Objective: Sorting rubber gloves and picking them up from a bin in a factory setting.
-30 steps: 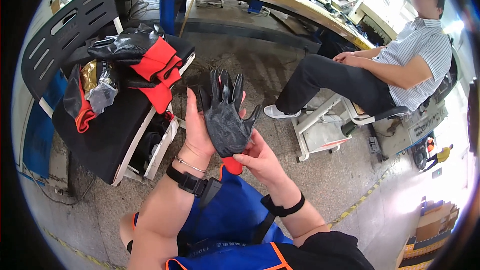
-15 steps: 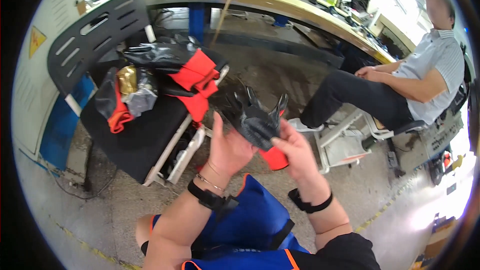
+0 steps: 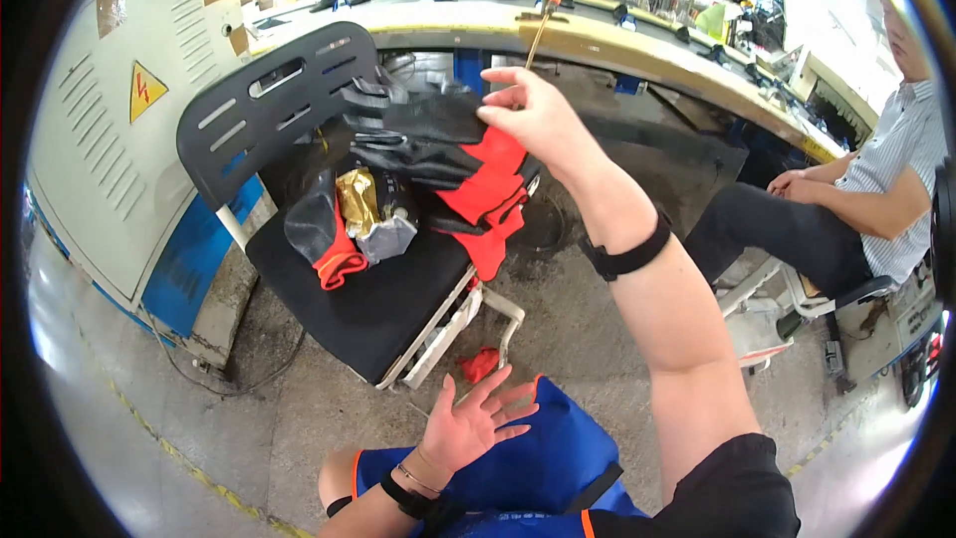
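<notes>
At the chair, my right hand (image 3: 543, 125) reaches over a pile of black work gloves (image 3: 428, 144) with red cuffs. Its thumb and fingers are apart beside the top glove, and nothing shows gripped between them. My left hand (image 3: 473, 428) is low over my lap, palm up with fingers spread, holding nothing. Left of the pile on the seat lies a single dark glove (image 3: 319, 229) with a red cuff. A crumpled gold and grey wrapper (image 3: 360, 204) sits between that glove and the pile.
The black chair (image 3: 363, 314) stands before a long workbench (image 3: 438, 37). A grey cabinet (image 3: 119, 149) is on the left. At right sits another person (image 3: 886, 179) with hands together. A red scrap (image 3: 480, 364) lies on the floor by the chair leg.
Both hands were together at a black glove with a red cuff. That glove has left them; my right hand has moved up and left to the pile, my left hand down. The view shifted.
</notes>
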### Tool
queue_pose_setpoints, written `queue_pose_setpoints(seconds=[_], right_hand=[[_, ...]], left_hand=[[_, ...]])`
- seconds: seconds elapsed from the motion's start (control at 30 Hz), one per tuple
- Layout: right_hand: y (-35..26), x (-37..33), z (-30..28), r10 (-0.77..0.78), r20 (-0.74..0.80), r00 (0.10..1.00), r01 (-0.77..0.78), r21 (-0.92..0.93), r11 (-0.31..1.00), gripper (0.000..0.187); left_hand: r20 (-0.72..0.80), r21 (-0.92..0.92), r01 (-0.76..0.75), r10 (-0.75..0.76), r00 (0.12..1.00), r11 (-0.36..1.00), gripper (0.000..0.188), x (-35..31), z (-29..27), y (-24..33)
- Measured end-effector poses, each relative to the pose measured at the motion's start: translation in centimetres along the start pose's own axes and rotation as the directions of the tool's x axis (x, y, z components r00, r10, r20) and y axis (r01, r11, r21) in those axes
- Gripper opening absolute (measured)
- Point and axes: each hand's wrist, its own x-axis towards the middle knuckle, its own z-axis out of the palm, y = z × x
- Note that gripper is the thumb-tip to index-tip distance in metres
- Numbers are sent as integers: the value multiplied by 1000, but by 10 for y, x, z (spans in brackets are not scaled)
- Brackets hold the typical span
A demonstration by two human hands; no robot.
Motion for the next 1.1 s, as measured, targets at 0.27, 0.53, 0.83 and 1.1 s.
queue_pose_setpoints(seconds=[0.27,0.53,0.83,1.1], right_hand=[[42,-37,-8,-451,-426,784,173,-548,818,23],[235,-192,96,268,18,963,-260,-192,946,16],[288,-168,287,38,783,621,350,-321,880,30],[368,-121,241,237,483,843,306,-793,528,20]], left_hand=[[-392,78,108,-69,917,991,60,-12,-55,2],[-835,17,90,-35,549,996,18,-41,-91,11],[-825,182,107,93,558,977,20,-37,-72,18],[-857,232,70,170,487,970,22,-58,-54,22]])
